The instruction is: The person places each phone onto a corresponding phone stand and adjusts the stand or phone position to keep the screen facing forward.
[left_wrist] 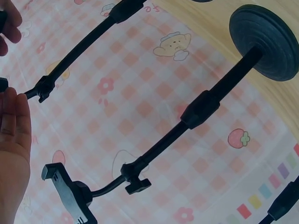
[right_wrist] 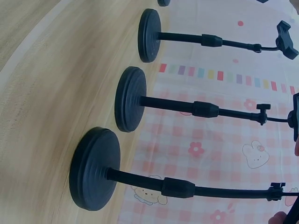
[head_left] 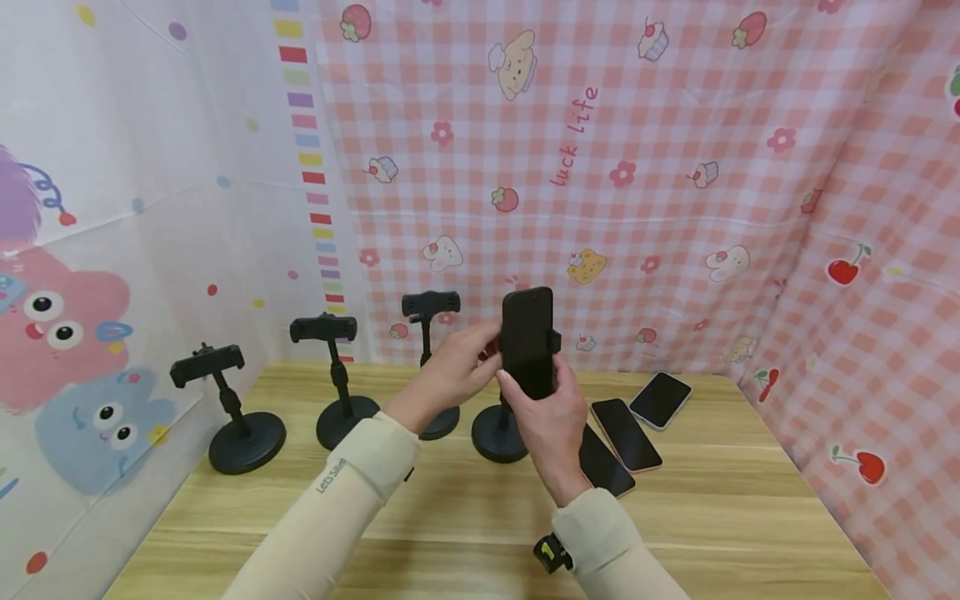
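Bench [head_left: 735, 508] room runs near and right of three phones [head_left: 627, 435]; four stands [head_left: 339, 379] line the far edge. Left hand [head_left: 456, 367] and right hand [head_left: 551, 421] grip a fourth phone [head_left: 527, 337].

A black smartphone [head_left: 527, 333], screen dark, is held nearly upright at the clamp of a black, round-based phone stand [head_left: 498, 435], which stands mid-width towards the desk's [head_left: 465, 525] far edge.
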Motion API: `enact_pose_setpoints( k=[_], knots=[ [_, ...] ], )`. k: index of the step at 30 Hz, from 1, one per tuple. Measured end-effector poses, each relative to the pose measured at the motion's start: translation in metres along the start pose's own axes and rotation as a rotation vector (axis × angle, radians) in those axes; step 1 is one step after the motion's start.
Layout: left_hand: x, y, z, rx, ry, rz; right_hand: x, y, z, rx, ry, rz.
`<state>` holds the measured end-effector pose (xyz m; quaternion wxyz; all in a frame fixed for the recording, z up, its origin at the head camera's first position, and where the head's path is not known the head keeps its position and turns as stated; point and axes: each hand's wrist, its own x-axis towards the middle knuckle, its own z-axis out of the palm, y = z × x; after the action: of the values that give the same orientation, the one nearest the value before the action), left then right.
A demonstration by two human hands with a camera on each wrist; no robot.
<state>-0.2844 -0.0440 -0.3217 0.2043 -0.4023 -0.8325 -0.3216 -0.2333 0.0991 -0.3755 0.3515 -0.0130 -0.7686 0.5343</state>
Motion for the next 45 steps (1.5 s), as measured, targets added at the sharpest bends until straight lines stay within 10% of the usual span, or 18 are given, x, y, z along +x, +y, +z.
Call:
enact_pose_setpoints(
  k=[24, 45],
  knots=[
    [0.001, 0.003, -0.011, -0.038, -0.154, -0.106, 0.003, 0.007, 0.001, -0.095, 0.031, -0.038],
    [-0.002, 0.009, -0.004, -0.079, -0.027, -0.228, 0.005, 0.011, 0.003, -0.128, 0.044, -0.034]
  ],
)
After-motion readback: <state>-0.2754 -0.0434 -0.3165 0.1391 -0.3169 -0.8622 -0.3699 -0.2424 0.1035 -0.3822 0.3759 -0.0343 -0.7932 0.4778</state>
